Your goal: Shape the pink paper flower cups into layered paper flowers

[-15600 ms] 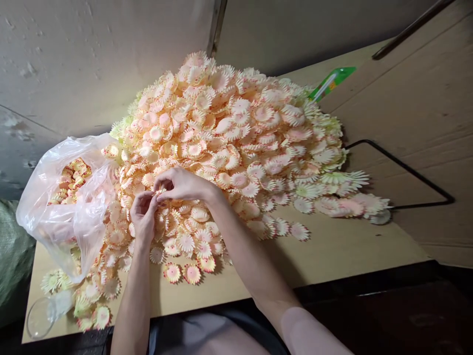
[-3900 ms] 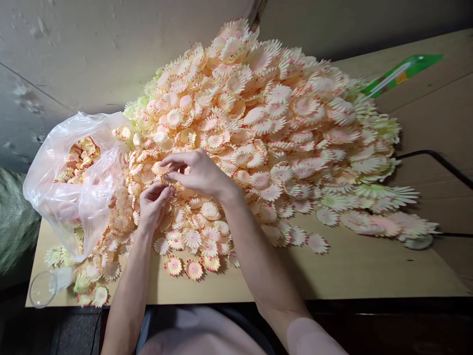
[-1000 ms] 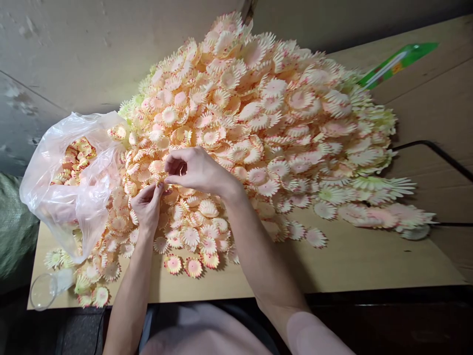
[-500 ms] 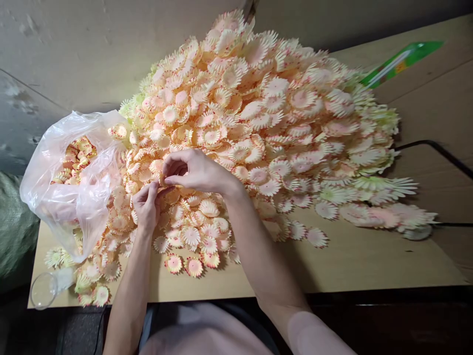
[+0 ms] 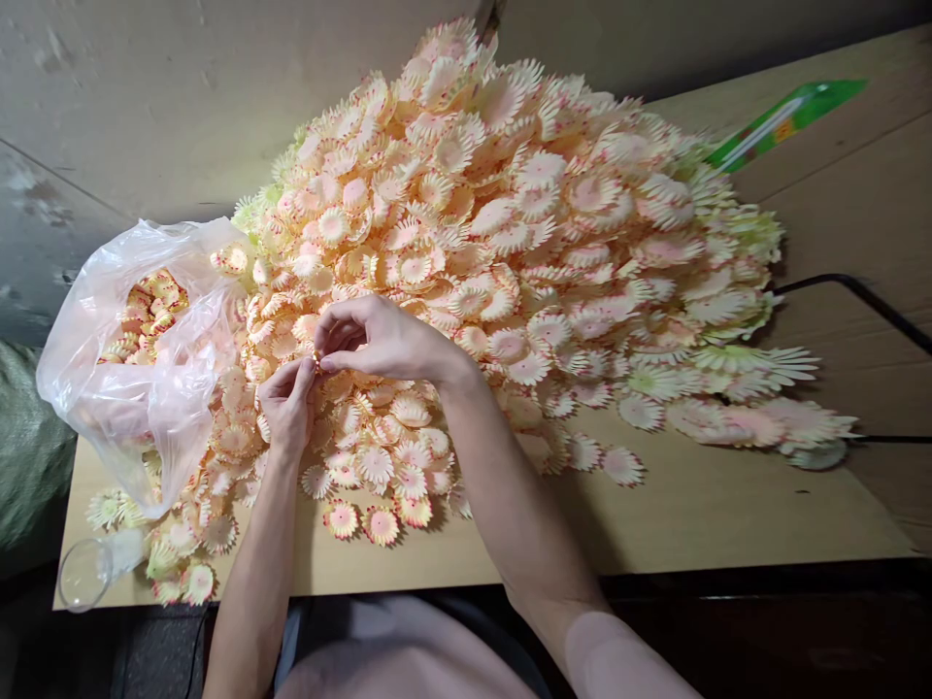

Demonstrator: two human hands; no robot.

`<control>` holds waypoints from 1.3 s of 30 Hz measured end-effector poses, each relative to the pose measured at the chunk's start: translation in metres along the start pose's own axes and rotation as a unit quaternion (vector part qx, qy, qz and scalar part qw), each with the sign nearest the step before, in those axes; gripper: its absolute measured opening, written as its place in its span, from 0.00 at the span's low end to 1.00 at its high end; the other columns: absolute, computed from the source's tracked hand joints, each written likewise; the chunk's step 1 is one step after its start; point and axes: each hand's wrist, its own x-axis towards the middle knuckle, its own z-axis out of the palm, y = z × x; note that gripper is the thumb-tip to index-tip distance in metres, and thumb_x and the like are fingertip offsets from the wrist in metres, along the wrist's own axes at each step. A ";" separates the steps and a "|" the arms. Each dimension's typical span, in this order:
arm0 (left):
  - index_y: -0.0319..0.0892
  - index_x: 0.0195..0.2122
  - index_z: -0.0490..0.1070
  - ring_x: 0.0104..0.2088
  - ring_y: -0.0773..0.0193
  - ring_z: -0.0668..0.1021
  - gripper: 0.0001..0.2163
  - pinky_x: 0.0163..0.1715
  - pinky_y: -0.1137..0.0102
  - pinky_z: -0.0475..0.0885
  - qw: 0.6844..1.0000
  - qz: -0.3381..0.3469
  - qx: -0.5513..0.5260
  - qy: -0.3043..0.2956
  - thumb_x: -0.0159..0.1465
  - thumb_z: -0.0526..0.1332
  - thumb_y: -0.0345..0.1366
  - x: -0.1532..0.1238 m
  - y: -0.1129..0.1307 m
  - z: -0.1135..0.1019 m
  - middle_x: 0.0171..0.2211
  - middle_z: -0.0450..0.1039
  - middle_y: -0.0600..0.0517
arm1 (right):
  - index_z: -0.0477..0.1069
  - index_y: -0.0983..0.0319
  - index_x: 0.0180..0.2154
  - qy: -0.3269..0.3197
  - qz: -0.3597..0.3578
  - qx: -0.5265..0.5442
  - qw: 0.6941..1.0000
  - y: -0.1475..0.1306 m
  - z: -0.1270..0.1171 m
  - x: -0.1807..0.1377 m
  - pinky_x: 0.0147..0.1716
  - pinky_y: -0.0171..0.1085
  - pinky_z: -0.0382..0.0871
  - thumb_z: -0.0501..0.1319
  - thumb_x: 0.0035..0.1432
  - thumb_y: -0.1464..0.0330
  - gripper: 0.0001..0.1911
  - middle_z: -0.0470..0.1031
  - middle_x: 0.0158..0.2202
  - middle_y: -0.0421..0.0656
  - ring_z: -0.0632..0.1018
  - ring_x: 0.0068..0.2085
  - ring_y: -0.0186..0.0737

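My left hand [image 5: 286, 393] is closed in a pinch at the front left of a big heap of artificial flower pieces [image 5: 510, 233]. These are pale cream and pink discs with fringed, red-tipped edges. My right hand [image 5: 364, 338] curves in from the right, its thumb and index finger pinched against the left fingertips. Between the two sets of fingertips a small artificial flower piece [image 5: 317, 360] shows a bit of red and yellow; the fingers hide most of it. Several loose discs, such as a red-edged flower piece [image 5: 381, 525], lie just in front of the heap.
A translucent plastic bag [image 5: 94, 320] with more flower pieces stands at the left. Near the front left corner lies a clear cup [image 5: 85, 575]. A green packet [image 5: 790, 124] sticks out at the back right, above a black cable [image 5: 866, 296]. The wooden table [image 5: 699, 524] meets a wall behind.
My right fingertips have shifted slightly left and down, closer against the left thumb and index finger. A red and yellow bit now shows between them. The view has moved very slightly.
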 end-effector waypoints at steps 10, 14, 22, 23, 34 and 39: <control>0.42 0.28 0.81 0.29 0.65 0.81 0.13 0.40 0.63 0.81 1.000 0.004 0.012 -0.003 0.47 0.75 0.46 0.001 -0.003 -0.003 0.28 0.81 0.52 | 0.70 0.65 0.33 -0.001 0.005 0.003 1.000 -0.002 0.000 -0.001 0.36 0.34 0.74 0.65 0.49 0.74 0.07 0.76 0.32 0.41 0.78 0.33 0.33; 0.42 0.28 0.81 0.29 0.65 0.81 0.12 0.39 0.64 0.81 1.000 0.006 0.015 -0.009 0.49 0.74 0.45 0.001 -0.003 -0.004 0.29 0.81 0.52 | 0.70 0.65 0.33 -0.002 0.001 0.004 1.000 -0.002 0.000 0.000 0.37 0.35 0.74 0.64 0.49 0.75 0.07 0.76 0.32 0.42 0.78 0.34 0.34; 0.42 0.28 0.80 0.29 0.67 0.81 0.12 0.37 0.68 0.80 1.000 0.003 0.014 -0.010 0.49 0.74 0.44 0.002 -0.004 -0.005 0.28 0.81 0.52 | 0.69 0.65 0.32 0.004 -0.005 -0.001 1.000 -0.001 0.001 0.000 0.34 0.34 0.72 0.63 0.48 0.76 0.06 0.75 0.31 0.41 0.77 0.32 0.33; 0.42 0.28 0.80 0.29 0.67 0.81 0.12 0.37 0.68 0.80 1.000 0.004 0.013 -0.008 0.49 0.74 0.44 0.002 -0.004 -0.005 0.28 0.81 0.52 | 0.69 0.65 0.32 0.007 -0.007 -0.006 1.000 -0.001 0.001 0.000 0.34 0.33 0.72 0.63 0.48 0.76 0.06 0.74 0.31 0.41 0.76 0.32 0.33; 0.42 0.32 0.75 0.29 0.68 0.80 0.14 0.40 0.66 0.81 0.999 -0.009 0.013 -0.044 0.52 0.73 0.44 0.001 -0.001 -0.005 0.28 0.76 0.55 | 0.67 0.63 0.30 0.031 0.012 -0.065 0.997 -0.012 0.003 -0.003 0.30 0.31 0.67 0.61 0.45 0.77 0.07 0.72 0.28 0.39 0.72 0.29 0.31; 0.41 0.29 0.72 0.27 0.70 0.79 0.13 0.39 0.68 0.80 0.999 -0.019 -0.013 -0.047 0.53 0.72 0.42 0.000 0.001 -0.003 0.24 0.72 0.58 | 0.66 0.63 0.29 0.018 -0.004 -0.036 0.999 -0.011 -0.001 -0.004 0.28 0.31 0.64 0.60 0.44 0.77 0.07 0.70 0.27 0.38 0.70 0.28 0.29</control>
